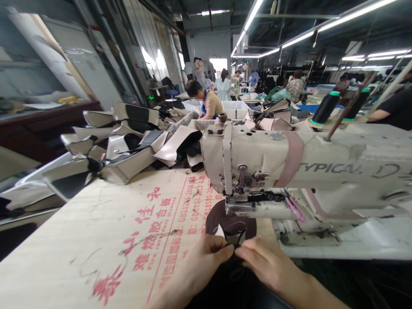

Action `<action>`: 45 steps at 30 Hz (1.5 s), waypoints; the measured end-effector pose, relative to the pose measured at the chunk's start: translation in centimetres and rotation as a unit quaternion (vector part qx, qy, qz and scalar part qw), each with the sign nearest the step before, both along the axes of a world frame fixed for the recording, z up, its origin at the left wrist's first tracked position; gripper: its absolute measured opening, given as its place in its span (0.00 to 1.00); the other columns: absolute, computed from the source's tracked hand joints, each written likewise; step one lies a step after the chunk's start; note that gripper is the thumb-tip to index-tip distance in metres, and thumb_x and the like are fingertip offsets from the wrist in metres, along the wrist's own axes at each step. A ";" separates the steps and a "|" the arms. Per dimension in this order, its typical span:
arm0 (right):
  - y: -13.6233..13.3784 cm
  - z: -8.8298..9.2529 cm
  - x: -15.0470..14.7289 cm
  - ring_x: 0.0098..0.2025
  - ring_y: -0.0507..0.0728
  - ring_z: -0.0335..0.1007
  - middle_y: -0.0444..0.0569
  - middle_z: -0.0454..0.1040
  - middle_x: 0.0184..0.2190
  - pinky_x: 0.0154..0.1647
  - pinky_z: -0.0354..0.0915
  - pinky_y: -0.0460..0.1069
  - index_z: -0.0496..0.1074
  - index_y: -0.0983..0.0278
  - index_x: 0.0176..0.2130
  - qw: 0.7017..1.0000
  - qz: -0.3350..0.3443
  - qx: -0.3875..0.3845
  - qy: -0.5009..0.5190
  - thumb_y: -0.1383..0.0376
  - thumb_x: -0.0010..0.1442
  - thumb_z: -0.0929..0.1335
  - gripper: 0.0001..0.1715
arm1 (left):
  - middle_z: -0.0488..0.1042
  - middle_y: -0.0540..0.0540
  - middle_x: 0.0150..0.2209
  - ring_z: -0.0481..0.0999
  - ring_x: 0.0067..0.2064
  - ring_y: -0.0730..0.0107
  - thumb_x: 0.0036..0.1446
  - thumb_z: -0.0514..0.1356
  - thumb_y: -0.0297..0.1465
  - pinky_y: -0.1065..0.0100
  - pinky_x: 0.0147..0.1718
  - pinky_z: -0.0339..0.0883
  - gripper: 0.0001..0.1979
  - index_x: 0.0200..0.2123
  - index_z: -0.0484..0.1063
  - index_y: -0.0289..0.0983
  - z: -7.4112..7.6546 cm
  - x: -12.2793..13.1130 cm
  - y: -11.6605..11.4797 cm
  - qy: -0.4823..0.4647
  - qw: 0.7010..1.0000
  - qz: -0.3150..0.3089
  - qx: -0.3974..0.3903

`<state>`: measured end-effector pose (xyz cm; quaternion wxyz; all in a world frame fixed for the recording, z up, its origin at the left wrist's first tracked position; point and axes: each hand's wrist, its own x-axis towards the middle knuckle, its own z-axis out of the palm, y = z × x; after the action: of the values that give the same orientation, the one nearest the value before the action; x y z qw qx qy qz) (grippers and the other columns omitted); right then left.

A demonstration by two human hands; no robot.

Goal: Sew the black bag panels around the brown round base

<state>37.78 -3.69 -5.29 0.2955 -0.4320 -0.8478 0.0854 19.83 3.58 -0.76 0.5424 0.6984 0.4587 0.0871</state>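
My left hand [201, 262] and my right hand [270, 262] meet at the lower middle, just in front of the sewing machine [257, 148]. Each pinches the edge of a black piece of material [234, 238] between thumb and fingers, the tips nearly touching. Pale, pointed parts show just beyond the fingertips; whether they belong to the same piece I cannot tell. Beneath the machine's needle area lies a dark brown round pad [214, 216], partly hidden by the held piece. Dark cloth below my hands blurs into shadow.
A plywood board [128, 240] with red lettering spans the left. Beige-and-black sewn pieces [131, 159] are heaped behind it. Black thread cones [325, 108] stand behind the machine, and a pink-handled tool [294, 207] rests against it. A co-worker [210, 103] bends over bins farther back.
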 end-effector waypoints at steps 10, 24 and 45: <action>0.4 -0.4 -0.2 0.37 0.53 0.62 0.49 0.67 0.35 0.38 0.62 0.47 0.64 0.66 0.41 0.999 0.022 0.010 0.041 0.70 0.65 0.55 0.11 | 0.68 0.52 0.26 0.68 0.29 0.75 0.56 0.55 0.37 0.75 0.28 0.63 0.10 0.35 0.66 0.37 0.2 -1.5 -2.2 -0.078 0.992 0.034 0.096; 0.5 -0.8 -0.8 0.40 0.53 0.64 0.50 0.67 0.37 0.42 0.62 0.47 0.64 0.65 0.45 0.995 -0.053 0.022 0.083 0.68 0.65 0.57 0.11 | 0.68 0.45 0.38 0.67 0.40 0.67 0.52 0.45 0.14 0.67 0.43 0.68 0.27 0.53 0.61 0.40 -2.6 -2.5 -2.8 0.033 0.885 -0.146 0.440; 2.2 -0.9 -0.4 0.37 0.51 0.62 0.46 0.66 0.34 0.38 0.59 0.45 0.65 0.63 0.40 0.986 -0.051 -0.112 0.117 0.70 0.62 0.58 0.10 | 0.62 0.53 0.57 0.60 0.58 0.67 0.61 0.49 0.38 0.64 0.58 0.51 0.18 0.54 0.63 0.50 -3.1 -6.2 1.0 0.002 0.978 -0.094 0.185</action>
<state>37.37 -1.47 -6.21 0.3460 -0.4918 -0.7696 0.2147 13.66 4.55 -3.88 0.4088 0.8269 0.3679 0.1173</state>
